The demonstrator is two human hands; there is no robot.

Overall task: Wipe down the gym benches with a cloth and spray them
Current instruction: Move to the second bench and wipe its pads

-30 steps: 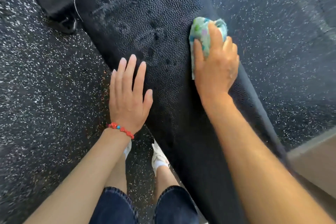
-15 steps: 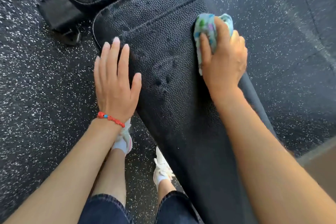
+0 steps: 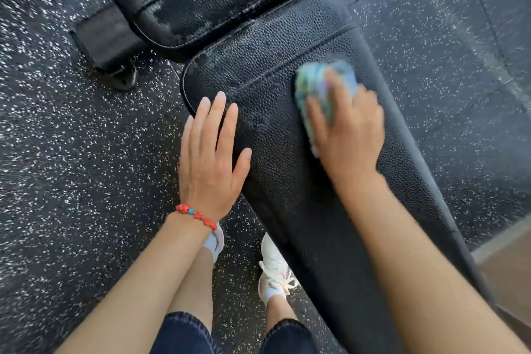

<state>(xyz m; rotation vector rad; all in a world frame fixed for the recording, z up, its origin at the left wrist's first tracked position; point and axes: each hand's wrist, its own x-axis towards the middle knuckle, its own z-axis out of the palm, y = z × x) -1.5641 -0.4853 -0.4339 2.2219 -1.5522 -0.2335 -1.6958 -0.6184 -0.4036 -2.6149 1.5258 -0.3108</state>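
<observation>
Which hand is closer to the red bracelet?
Left. The bracelet sits on the wrist of the left hand. The right hand is across the bench, pressing the cloth.

1. No words, labels, brand marks, numbers or signs can be read anywhere in this view.
2. The black padded desk (image 3: 287,152) under the hands carries only pebbled texture and stitch lines, no lettering.
3. The cloth (image 3: 321,86) in the right hand's grip shows a blurred coloured pattern, with no legible print.
4. The white shoe (image 3: 273,270) shows no readable logo.
</observation>
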